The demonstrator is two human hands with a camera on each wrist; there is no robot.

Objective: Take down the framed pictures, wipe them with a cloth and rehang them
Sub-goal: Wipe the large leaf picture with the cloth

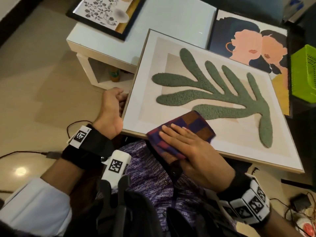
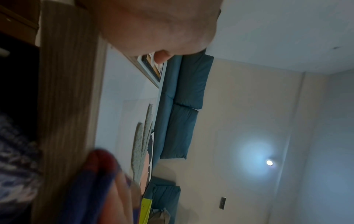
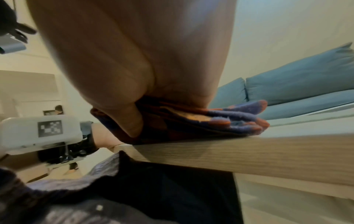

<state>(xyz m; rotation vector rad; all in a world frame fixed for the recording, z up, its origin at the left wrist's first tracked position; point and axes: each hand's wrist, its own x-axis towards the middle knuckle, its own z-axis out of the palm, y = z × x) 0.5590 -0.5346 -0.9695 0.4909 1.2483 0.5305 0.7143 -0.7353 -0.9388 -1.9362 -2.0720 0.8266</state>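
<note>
A large framed picture (image 1: 222,127) with a green fuzzy leaf shape and a pale wooden frame lies tilted across my lap and the low table. My left hand (image 1: 112,106) grips its left edge, fingers curled round the frame (image 2: 67,106). My right hand (image 1: 186,142) lies flat on a folded checked cloth (image 1: 193,124) in purple, red and orange, pressing it on the glass near the front edge. In the right wrist view the cloth (image 3: 220,121) sits squeezed under my palm on the frame's edge (image 3: 249,151).
A black-framed flower picture (image 1: 106,14) lies at the back of the white low table (image 1: 171,19). A portrait picture of two faces (image 1: 248,43) lies behind the big frame. A green basket (image 1: 304,72) stands at the right. Cables run over the floor.
</note>
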